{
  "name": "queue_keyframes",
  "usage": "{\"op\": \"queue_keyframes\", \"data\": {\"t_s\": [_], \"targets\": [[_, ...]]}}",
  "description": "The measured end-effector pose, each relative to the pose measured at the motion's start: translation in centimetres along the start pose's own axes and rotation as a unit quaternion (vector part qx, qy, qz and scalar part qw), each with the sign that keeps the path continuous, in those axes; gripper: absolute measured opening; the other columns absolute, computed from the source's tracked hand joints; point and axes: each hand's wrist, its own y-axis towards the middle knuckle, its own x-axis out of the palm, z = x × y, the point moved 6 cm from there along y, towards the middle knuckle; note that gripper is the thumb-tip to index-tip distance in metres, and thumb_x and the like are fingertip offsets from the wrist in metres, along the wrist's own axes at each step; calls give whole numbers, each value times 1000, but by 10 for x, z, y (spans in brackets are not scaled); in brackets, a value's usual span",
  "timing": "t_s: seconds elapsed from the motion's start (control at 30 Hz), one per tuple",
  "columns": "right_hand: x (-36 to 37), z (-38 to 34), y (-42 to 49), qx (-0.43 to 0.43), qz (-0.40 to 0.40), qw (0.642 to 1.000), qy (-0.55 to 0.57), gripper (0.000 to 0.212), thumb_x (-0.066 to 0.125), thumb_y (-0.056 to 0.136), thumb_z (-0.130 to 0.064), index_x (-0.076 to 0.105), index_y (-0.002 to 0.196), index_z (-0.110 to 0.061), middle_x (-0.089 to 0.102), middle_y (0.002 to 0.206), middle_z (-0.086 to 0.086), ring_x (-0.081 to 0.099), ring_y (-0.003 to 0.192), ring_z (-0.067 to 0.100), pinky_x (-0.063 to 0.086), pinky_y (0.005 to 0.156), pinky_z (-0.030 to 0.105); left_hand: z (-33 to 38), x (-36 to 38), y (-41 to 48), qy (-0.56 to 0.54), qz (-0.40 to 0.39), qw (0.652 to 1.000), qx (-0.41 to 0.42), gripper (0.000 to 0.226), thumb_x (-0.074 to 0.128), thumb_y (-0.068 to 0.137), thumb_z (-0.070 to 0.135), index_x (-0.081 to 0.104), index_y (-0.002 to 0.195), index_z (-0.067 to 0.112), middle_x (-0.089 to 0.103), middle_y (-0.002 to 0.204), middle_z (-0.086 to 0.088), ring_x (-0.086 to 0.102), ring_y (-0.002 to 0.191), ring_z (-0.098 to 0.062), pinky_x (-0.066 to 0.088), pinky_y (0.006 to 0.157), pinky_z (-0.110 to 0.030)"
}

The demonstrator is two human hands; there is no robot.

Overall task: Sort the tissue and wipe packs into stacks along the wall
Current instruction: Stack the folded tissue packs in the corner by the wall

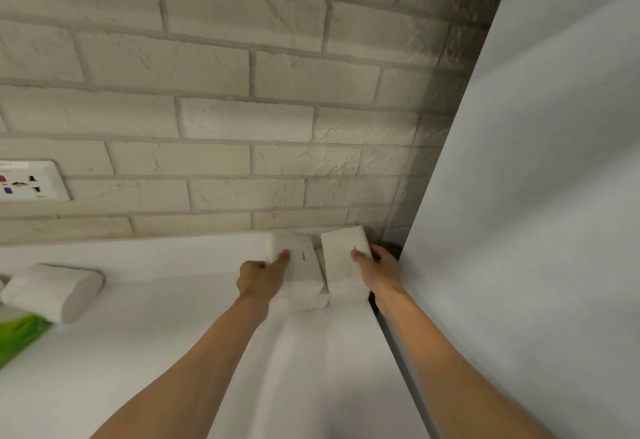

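Observation:
Two stacks of white tissue packs stand side by side against the brick wall, near the right corner of the white counter (156, 300). My left hand (261, 277) grips the top pack of the left stack (303, 260), thumb on its upper face. My right hand (377, 270) grips the top pack of the right stack (341, 255), thumb on top, fingers behind its right side. Lower packs (311, 296) show beneath both. Another white tissue pack (52, 291) lies at the far left, partly on a green wipe pack (17, 338).
A tall white panel (536, 196) rises immediately right of the stacks, close to my right forearm. A wall socket plate (31, 180) sits low on the brick wall (242, 92) at the left.

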Motion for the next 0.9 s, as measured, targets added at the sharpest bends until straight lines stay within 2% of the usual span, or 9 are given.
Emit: {"op": "queue_keyframes", "data": {"t_s": [0.13,0.3,0.47,0.53,0.63,0.7,0.8,0.9], "targets": [[7,7,18,7,-16,1000,-20,54,66,89,-29,49,139,-16,58,130,8,57,113,26,49,100,43,-8,6,9,15,18,1000,-7,48,73,76,52,46,67,13,50,70,-8,50,65,-23,42,62,-30],[11,17,29,22,-33,999,-34,52,61,91,-32,49,139,-16,58,129,8,58,112,26,51,96,42,-13,12,15,22,30,999,-10,58,71,79,52,33,53,18,41,59,-6,45,60,-23,40,61,-31],[11,18,37,8,-28,997,-65,44,53,96,-32,50,136,-13,57,126,9,56,109,25,48,86,34,-13,18,17,32,18,999,-8,51,67,80,55,42,59,16,49,66,-7,51,64,-25,46,64,-35],[12,19,39,8,-26,997,-79,42,52,96,-33,52,133,-13,58,123,10,57,107,26,50,89,37,-13,20,18,33,10,999,-11,47,66,79,58,51,68,15,56,71,-7,56,68,-25,51,70,-36],[13,21,41,18,-30,996,-83,41,52,96,-34,53,130,-13,58,122,10,57,107,28,49,95,42,-11,23,15,23,3,1000,-17,48,63,81,58,58,77,11,60,78,-9,58,73,-26,49,70,-34],[13,21,42,26,-38,996,-78,39,52,96,-32,54,129,-12,58,121,10,57,106,27,49,93,40,-12,27,14,8,-5,1000,-29,54,61,84,57,63,90,3,66,91,-12,63,86,-29,52,75,-37],[11,21,44,36,-49,996,-70,38,53,95,-31,56,127,-10,60,117,11,58,104,28,49,90,38,-13,34,10,1,-32,998,-49,82,56,71,70,57,125,8,63,120,-10,60,110,-32,50,95,-44],[10,22,44,48,-64,994,-70,39,53,94,-32,56,127,-11,60,116,10,59,102,27,51,90,39,-19,40,12,2,-49,997,-52,106,50,52,81,51,134,13,59,131,-8,56,119,-32,44,104,-49]]}}
